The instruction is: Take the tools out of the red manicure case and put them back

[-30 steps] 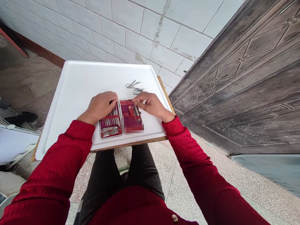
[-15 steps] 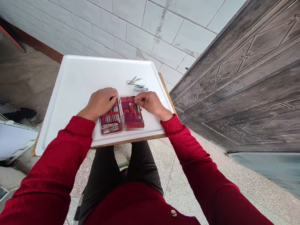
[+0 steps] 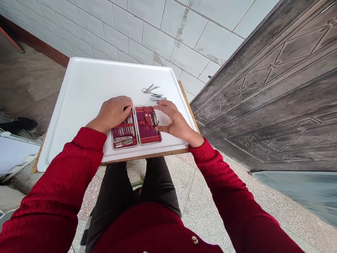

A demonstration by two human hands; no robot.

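Note:
An unfolded red manicure case (image 3: 149, 140) lies near the front edge of the white board. Its left half holds a row of slim metal tools under a strap, with nail clippers (image 3: 123, 141) below. In the right half are a red leather tab (image 3: 147, 118) and a few slim tools beside it. My left hand (image 3: 112, 111) is closed at the case's top left edge, fingers curled and partly hidden. Thumb and fingers apart, my right hand (image 3: 175, 122) is at the right rim, beside the slim tools there. Small scissors (image 3: 148, 89) and another nail clipper (image 3: 157, 98) lie behind the case.
The white board (image 3: 86, 82) rests on a wooden tabletop (image 3: 181, 89). A white tiled wall (image 3: 147, 31) rises behind it. On the right stands a dark carved panel (image 3: 263, 88). Speckled floor (image 3: 200, 196) shows below.
My right hand has gone from a pinch at the case's top right to spread fingers along its right edge. The left hand stays at the top left.

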